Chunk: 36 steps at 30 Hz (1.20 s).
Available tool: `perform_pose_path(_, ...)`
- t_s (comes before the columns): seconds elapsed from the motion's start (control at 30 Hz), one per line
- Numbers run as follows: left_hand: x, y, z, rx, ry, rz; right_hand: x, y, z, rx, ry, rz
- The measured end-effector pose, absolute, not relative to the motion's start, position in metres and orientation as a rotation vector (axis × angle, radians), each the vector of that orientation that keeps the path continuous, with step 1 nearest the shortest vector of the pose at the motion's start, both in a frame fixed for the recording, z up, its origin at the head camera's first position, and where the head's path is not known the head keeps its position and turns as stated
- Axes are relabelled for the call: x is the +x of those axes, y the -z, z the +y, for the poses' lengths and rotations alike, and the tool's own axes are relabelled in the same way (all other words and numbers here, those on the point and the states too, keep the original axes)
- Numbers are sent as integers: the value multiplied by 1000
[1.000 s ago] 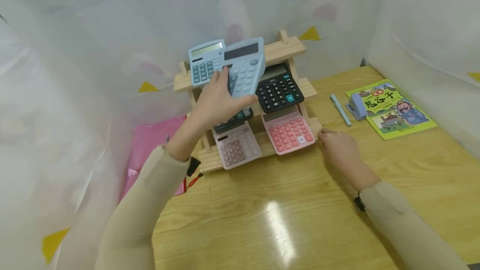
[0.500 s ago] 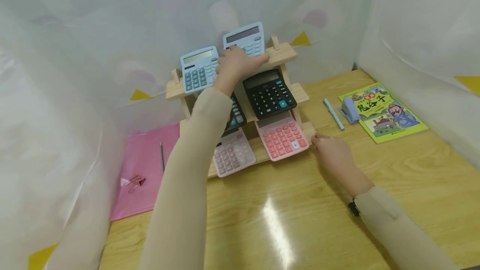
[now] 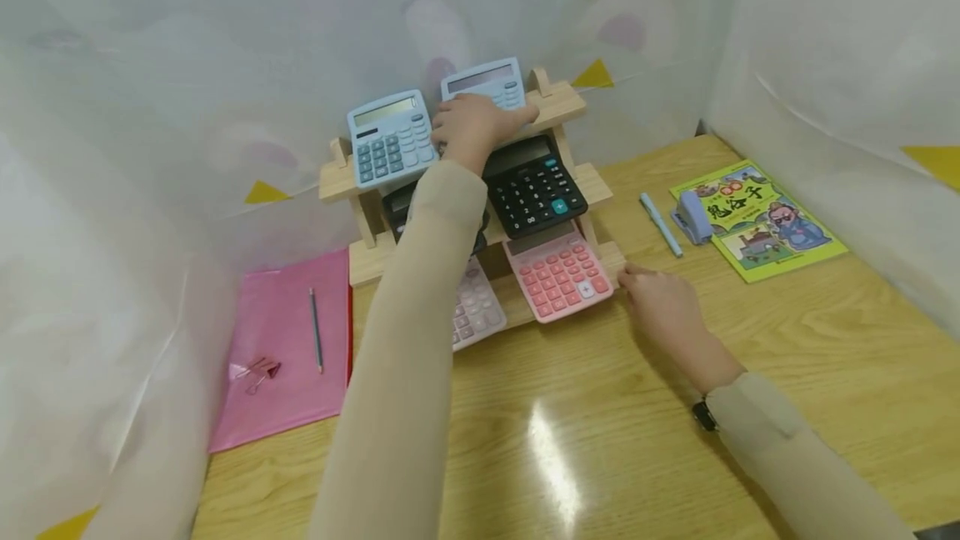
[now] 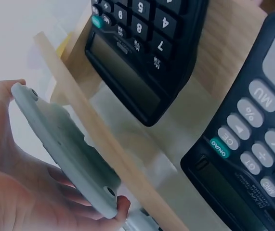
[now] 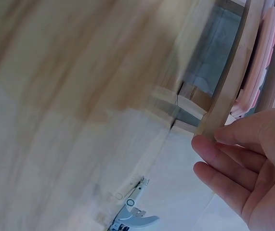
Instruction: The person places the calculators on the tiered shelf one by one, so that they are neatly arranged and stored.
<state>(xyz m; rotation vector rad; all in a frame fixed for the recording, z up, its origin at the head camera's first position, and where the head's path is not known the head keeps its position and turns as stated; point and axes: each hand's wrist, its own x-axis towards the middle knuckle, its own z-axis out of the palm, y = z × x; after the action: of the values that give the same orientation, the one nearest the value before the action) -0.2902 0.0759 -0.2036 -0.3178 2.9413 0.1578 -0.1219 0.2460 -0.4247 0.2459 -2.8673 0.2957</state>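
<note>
My left hand [image 3: 480, 125] grips a light blue calculator [image 3: 489, 82] at the right half of the top tier of a wooden shelf rack [image 3: 558, 105]. In the left wrist view the thumb and fingers span opposite edges of this calculator [image 4: 65, 149], tilted beside the top board. Left of it on the same tier leans another light blue calculator [image 3: 397, 144]. Down at the bottom tier's right end, my right hand [image 3: 667, 311] pinches the board, close beside a pink calculator [image 3: 558, 277]. The right wrist view shows thumb and forefinger on the board's end [image 5: 224, 98].
Black calculators [image 3: 536, 190] stand on the middle tier, and a pale pinkish one [image 3: 480, 311] sits low, partly behind my left sleeve. A pink folder [image 3: 281, 407] bears a pencil [image 3: 316, 332] and binder clips [image 3: 262, 369]. Rightward lie a pen [image 3: 660, 223], a stapler [image 3: 692, 219] and a booklet [image 3: 787, 252].
My left hand has carried the light blue calculator from in front of the rack back onto the top tier's right side, then slightly lower. The right hand keeps its hold on the board.
</note>
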Motion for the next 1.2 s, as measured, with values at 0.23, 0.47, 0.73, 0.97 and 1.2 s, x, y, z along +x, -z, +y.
perform_pose_path(0.23,-293,212,87,-419,-17,2931,-120,422,245,241,-292,-2883)
perform_pose_path(0.47,-298,220,84,-501,133,2919,-123,423,239,271,-328,-2905)
perform_pose_path(0.73,-291,221,81,-387,354,2996,-125,422,239,308,-328,-2870)
perform_pose_path(0.97,-223,220,65,304,263,3252,-124,422,247,263,-364,-2902)
perform_pose_path(1.2,-128,280,-10,544,284,3275,-117,407,262,223,-475,-2973)
